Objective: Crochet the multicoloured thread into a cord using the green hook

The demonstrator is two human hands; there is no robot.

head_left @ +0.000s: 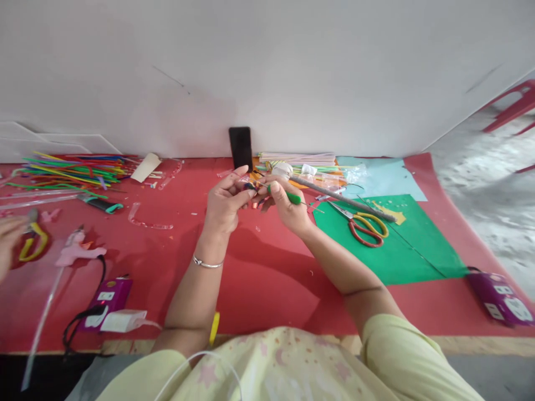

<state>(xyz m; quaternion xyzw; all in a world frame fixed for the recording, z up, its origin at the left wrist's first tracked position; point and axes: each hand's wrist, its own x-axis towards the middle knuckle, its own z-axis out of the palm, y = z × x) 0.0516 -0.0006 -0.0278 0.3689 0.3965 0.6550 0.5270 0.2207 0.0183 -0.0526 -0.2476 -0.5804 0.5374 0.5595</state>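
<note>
Over the red tabletop point(267, 278), my left hand point(223, 203) is closed, thumb and fingers pinching a small dark piece point(251, 186) whose kind I cannot make out. My right hand point(290, 214) is closed close beside it, with a small tool with a green handle point(294, 198) held in the fingers. A thin shaft seems to stick out from the tool toward the lower right. The fingertips of both hands nearly meet at the dark piece and partly hide it. Just behind my right hand lies a grey fuzzy rod point(346, 199), near a white ball point(282, 169).
Scissors point(363, 227) lie on a green sheet point(401, 262) at right. A black phone point(240, 146) leans against the white wall. Colourful pipe cleaners point(75, 172), a pink glue gun point(75, 250) and purple power strips point(106, 301) are around. Another person's hand point(8, 242) is near yellow-handled pliers point(35, 242).
</note>
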